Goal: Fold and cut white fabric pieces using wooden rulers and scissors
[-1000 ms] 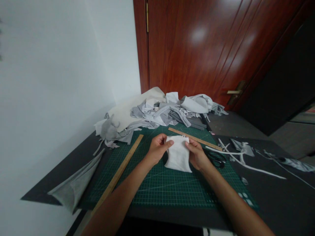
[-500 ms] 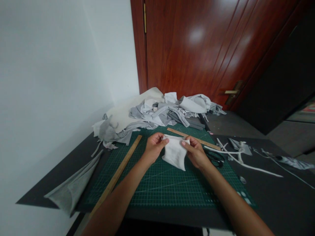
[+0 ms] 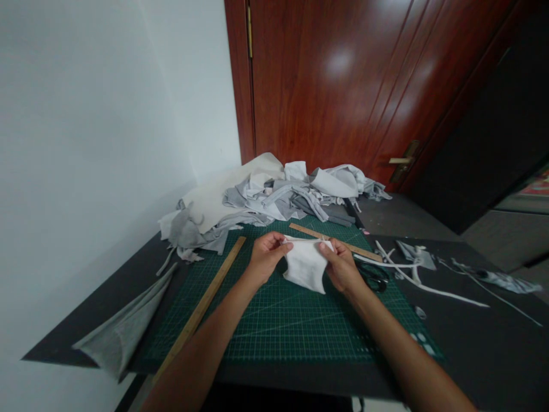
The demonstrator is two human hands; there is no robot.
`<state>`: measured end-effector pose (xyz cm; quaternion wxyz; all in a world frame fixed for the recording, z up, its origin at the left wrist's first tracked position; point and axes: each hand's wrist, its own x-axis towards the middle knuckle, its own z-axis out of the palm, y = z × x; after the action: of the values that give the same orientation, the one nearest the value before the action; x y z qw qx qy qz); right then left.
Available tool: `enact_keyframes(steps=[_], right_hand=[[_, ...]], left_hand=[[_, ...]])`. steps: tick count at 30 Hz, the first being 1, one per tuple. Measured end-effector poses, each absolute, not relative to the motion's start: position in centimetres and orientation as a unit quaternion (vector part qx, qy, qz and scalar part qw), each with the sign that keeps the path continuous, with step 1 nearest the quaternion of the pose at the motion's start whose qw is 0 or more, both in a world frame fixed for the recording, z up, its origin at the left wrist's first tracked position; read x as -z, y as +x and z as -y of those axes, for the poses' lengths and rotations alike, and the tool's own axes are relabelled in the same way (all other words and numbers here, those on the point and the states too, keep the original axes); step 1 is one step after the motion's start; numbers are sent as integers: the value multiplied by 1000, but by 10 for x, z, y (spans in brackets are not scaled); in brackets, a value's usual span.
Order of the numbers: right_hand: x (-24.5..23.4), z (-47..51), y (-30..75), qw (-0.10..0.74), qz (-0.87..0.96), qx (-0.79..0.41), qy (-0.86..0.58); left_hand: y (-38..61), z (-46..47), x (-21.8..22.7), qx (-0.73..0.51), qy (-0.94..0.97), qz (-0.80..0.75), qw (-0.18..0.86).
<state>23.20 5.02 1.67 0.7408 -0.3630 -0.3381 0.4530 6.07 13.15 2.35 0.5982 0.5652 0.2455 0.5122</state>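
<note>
Far left: a grey, thin-fabric, roughly triangular cloth lies at the near left corner of the dark table, its lower tip over the near edge. Just right of it, a long, straight, light-wood ruler slants along the left side of the green, gridded cutting mat; the left forearm covers part of its near portion. A heaped pile of grey and white fabric scraps spans the far edge of the mat, with a large cream sheet at its left.

Centre: the left hand pinches the upper left corner of a small, white, roughly rectangular cloth, thumb in front, fingers closed behind. Cloth is over the middle of the mat, upper edge drawn between the hands, lower edge loose, sides curving inward; contact with the mat cannot be told. The right hand pinches the upper right corner likewise, thumb on the facing side.

Right: a second light-wood ruler lies obliquely behind the right hand, near the mat's far right corner. Black scissors rest by the mat's right edge, partly hidden. Narrow white fabric strips cross from there onto the table. Toward its right edge: a pale, patterned fabric bundle.
</note>
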Motion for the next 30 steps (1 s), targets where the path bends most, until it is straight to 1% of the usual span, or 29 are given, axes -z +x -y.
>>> enact_keyframes(steps=[7, 13, 16, 20, 22, 30], right_hand=[[-18, -47, 234, 713, 399, -418, -397], [-17, -50, 237, 719, 397, -412, -395], [-14, -53, 237, 726, 398, -370, -421], [-10, -55, 238, 728, 430, -283, -453], [-9, -55, 238, 723, 444, -263, -460], [-14, -55, 235, 767, 379, -289, -429]], left_hand=[[60, -132, -24, -531, 565, -231, 588], [61, -134, -24, -555, 564, -248, 559], [60, -134, -24, -549, 597, -240, 533], [61, -133, -25, -542, 616, -233, 521], [61, -134, -26, -544, 618, -237, 515], [61, -136, -25, -551, 620, -237, 506]])
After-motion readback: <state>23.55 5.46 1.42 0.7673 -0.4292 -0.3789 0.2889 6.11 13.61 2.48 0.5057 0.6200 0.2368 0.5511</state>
